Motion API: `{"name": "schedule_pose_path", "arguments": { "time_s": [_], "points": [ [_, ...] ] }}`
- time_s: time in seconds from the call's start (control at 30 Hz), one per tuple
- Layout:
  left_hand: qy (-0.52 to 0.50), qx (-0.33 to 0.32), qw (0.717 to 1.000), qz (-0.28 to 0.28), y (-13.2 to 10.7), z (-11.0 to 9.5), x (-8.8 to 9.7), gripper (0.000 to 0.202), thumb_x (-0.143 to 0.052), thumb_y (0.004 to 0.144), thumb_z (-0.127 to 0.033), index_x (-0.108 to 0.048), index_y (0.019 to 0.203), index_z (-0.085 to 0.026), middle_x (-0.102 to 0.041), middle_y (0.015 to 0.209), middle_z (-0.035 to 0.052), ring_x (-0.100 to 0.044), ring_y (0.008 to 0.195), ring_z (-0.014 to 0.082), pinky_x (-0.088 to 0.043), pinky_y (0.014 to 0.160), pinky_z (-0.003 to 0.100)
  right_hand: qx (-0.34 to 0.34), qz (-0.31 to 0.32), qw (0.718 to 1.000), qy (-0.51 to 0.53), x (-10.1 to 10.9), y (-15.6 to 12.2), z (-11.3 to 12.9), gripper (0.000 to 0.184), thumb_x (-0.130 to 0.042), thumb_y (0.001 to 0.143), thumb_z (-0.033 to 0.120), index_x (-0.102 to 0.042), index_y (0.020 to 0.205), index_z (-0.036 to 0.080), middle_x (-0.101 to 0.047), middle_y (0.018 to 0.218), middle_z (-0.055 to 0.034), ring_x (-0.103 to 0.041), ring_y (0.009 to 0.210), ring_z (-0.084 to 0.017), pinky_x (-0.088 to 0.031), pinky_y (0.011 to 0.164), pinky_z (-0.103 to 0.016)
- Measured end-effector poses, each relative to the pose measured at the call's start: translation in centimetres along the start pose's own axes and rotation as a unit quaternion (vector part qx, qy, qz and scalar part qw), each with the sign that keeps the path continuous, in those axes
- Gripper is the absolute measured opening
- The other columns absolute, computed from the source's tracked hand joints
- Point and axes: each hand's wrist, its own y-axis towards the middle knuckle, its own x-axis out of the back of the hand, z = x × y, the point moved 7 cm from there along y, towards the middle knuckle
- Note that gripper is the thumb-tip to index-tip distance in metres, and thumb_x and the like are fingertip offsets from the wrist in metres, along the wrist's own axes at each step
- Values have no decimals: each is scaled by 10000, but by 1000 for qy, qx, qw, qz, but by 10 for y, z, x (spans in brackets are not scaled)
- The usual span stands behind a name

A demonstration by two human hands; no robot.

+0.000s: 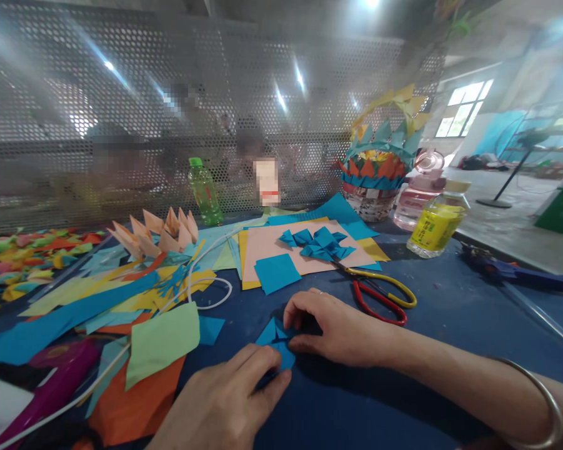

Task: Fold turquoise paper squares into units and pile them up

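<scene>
A small blue origami paper [272, 331], partly folded with pointed flaps, lies on the dark blue tabletop between my hands. My left hand [234, 390] holds its near left side, fingers bent and thumb close to the index finger. My right hand [325, 328] grips its right edge with curled fingers and thumb. Both hands hide part of the paper. Just beyond is a flat blue paper square [277, 274], and several folded blue paper pieces [325, 242] rest on a stack of pink paper [257, 240]. Scissors [379, 294] with red and yellow handles lie right of them.
Left are loose coloured sheets, a purple glue gun [51, 387] with a white cord, and peach folded points [159, 234]. A green bottle [205, 194], a paper basket [372, 181], a yellow-labelled bottle [438, 222] and a blue-handled tool [520, 272] stand or lie around; perforated metal panel [145, 112] behind.
</scene>
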Motion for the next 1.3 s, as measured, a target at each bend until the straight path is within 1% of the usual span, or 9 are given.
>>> {"name": "schedule_pose_path", "arguments": {
  "time_s": [0.13, 0.3, 0.37, 0.63, 0.93, 1.07, 1.1, 1.17, 1.3],
  "points": [
    [-10, 6, 1000, 12, 1, 0, 2, 484, -193, 1003, -190, -676, 993, -206, -659, 922, 54, -636, 736, 177, -524, 540, 244, 9, 6, 1000, 9, -1, 1, -3, 180, -685, 766, 162, -602, 923, 192, -622, 907, -6, -542, 852, -155, -408, 763, -274],
    [-3, 0, 999, 38, 5, -1, 6, 498, -181, 1004, -206, -678, 998, -185, -667, 901, 62, -639, 724, 181, -537, 541, 257, -19, 12, 1000, 4, -3, 0, -1, 355, -798, 675, 349, -617, 943, 203, -609, 925, -16, -532, 891, -195, -409, 778, -311],
    [-2, -1, 999, 37, 6, -2, 7, 513, -168, 1003, -197, -681, 990, -184, -668, 897, 64, -638, 713, 182, -541, 538, 263, -23, 13, 1000, 2, -2, -1, 1, 369, -798, 672, 358, -615, 953, 205, -610, 943, -17, -529, 908, -202, -407, 797, -327],
    [-6, 5, 1000, 10, 2, 1, 5, 495, -187, 1019, -224, -680, 974, -215, -683, 933, 44, -653, 717, 159, -516, 551, 236, -23, 37, 999, 24, 0, 1, -7, 338, -723, 718, 224, -602, 1032, 201, -618, 970, -22, -544, 930, -196, -432, 821, -328],
    [-22, -9, 999, -20, 4, -1, 12, 450, -225, 1006, -218, -670, 935, -212, -687, 909, 39, -657, 691, 151, -519, 563, 233, -1, 60, 997, 45, 2, 3, -2, 373, -650, 726, 93, -597, 1091, 149, -613, 960, -38, -570, 879, -162, -462, 814, -281],
    [-27, -55, 994, -91, 8, -4, 22, 469, -216, 1001, -206, -659, 850, -223, -668, 780, 14, -629, 603, 122, -486, 480, 182, -5, 71, 996, 46, 2, 4, -3, 389, -621, 726, 60, -592, 1105, 146, -616, 959, -36, -569, 878, -157, -465, 816, -276],
    [-20, -17, 998, -61, 10, 2, 18, 445, -231, 996, -190, -658, 874, -215, -673, 816, 24, -643, 658, 135, -513, 540, 195, -3, 72, 996, 44, 1, 4, -3, 395, -614, 727, 53, -592, 1109, 146, -616, 960, -36, -569, 875, -156, -465, 816, -275],
    [-40, -61, 993, -88, 9, -4, 23, 448, -232, 988, -211, -650, 828, -213, -658, 749, 21, -626, 614, 129, -491, 479, 173, 3, 73, 996, 44, 1, 4, -4, 401, -603, 726, 44, -593, 1114, 147, -618, 960, -36, -571, 870, -154, -467, 813, -275],
    [-59, -26, 998, -11, 7, 0, 17, 366, -304, 932, -137, -659, 960, -222, -686, 852, 23, -660, 726, 147, -536, 607, 209, 17, 69, 996, 44, 3, 4, -3, 398, -597, 717, 38, -600, 1098, 155, -625, 946, -29, -581, 853, -149, -473, 797, -270]
  ]
}}
